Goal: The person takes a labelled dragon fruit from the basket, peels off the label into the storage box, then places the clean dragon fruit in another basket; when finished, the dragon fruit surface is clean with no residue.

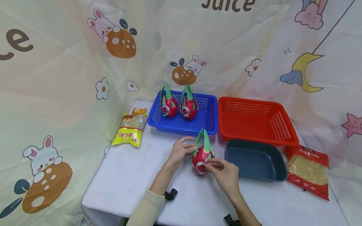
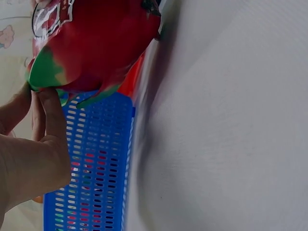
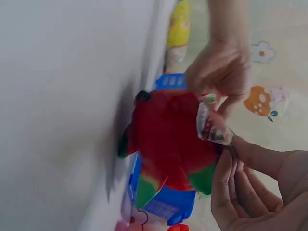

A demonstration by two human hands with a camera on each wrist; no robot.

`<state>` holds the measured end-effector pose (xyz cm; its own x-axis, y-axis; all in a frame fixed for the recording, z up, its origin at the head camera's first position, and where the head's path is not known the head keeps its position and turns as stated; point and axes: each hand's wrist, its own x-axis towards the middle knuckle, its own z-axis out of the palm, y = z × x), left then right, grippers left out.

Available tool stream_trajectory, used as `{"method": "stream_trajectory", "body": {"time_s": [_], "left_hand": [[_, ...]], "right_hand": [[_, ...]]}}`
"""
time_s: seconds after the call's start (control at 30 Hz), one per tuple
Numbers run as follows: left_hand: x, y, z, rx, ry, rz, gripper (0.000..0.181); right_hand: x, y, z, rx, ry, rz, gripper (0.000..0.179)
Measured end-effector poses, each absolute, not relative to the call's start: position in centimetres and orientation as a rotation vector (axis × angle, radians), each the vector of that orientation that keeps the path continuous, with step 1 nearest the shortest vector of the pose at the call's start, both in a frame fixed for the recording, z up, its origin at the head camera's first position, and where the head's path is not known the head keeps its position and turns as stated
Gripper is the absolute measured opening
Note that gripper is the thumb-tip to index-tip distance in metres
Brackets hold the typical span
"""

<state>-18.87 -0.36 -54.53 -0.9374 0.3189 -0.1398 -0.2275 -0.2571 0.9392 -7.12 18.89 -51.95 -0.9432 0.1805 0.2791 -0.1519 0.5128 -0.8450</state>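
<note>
A glossy red dragon fruit [image 1: 202, 155] with green leaf tips stands upright on the white table. My left hand [image 1: 182, 153] is at its left side; thumb and fingers pinch a green leaf tip [image 2: 48, 70] in the left wrist view. From the right, my right hand [image 1: 226, 174] pinches the edge of the shiny round label [image 3: 211, 127] on the fruit's front. That label stands partly away from the skin in the right wrist view. Two similar dragon fruits [image 1: 169, 106] sit behind, in the left part of the blue basket [image 1: 207, 121].
A red basket [image 1: 246, 125] adjoins the blue one on its right. In front of it stands a dark teal tray [image 1: 255, 160]. Red-packaged dry food [image 1: 308, 171] lies at the far right, and a yellow bag [image 1: 131, 128] at the left. Printed cloth [image 1: 152, 69] hangs behind the table.
</note>
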Motion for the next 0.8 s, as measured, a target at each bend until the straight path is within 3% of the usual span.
{"method": "stream_trajectory", "body": {"time_s": [0.43,0.8], "left_hand": [[-18.9,0.6,-54.4,0.104,1.716,2.196,0.027],[-18.6,1.0,-54.4,0.122,1.736,2.204,0.026]], "right_hand": [[-7.4,20.6,-51.1,-0.287,-2.455,1.830,0.028],[-8.0,22.2,-50.6,-0.343,-2.405,2.146,0.035]]}}
